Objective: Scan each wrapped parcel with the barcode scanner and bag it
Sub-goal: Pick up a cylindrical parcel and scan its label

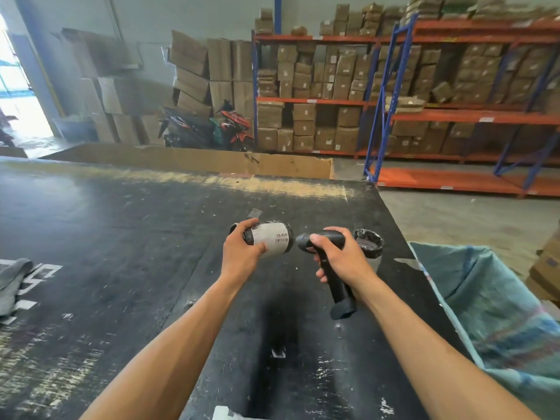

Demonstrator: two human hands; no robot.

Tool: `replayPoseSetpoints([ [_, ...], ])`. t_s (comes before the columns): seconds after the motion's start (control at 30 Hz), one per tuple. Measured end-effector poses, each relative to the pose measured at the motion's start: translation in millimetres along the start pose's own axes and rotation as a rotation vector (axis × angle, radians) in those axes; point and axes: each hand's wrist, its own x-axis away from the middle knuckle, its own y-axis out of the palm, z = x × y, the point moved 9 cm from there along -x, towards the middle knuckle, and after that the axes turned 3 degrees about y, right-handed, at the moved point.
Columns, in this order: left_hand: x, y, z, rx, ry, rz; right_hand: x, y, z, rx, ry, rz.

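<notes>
While the wrapped parcel (268, 242) sits mid-frame, label toward the barcode scanner (325, 262), my left hand (242, 253) curls around it; my right hand (341, 257) grips the scanner above the black table (121, 237), bag (500, 313) at lower right.

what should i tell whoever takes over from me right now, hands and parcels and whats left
Left hand grips a wrapped parcel above the table, its white barcode label turned toward the scanner.
Right hand grips the scanner by its handle, its head pointed at the label and close to it.
A second black-wrapped parcel lies on the table just past the right hand.
The bag stands open at the table's right edge; what it holds cannot be seen.
Left to do: finish this scan, bag the parcel, then scan and bag the other one.
</notes>
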Motion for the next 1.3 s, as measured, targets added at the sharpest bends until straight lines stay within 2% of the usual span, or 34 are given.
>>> replayPoseSetpoints([
  [0.13,-3,3,2,0.009,0.0,-0.006,3,-3,-21,0.074,-0.101,0.066],
  [0.43,-4,8,7,0.013,-0.009,0.0,5,-4,-30,0.157,-0.181,0.104],
  [0.87,2,12,11,0.023,-0.031,-0.017,6,-12,-24,0.115,-0.152,0.102],
  [1.07,9,16,9,0.019,-0.038,-0.024,0,-20,6,0.231,-0.02,0.145],
  [1.3,21,27,-1,0.026,-0.064,-0.053,3,-61,91,0.438,0.222,0.29],
])
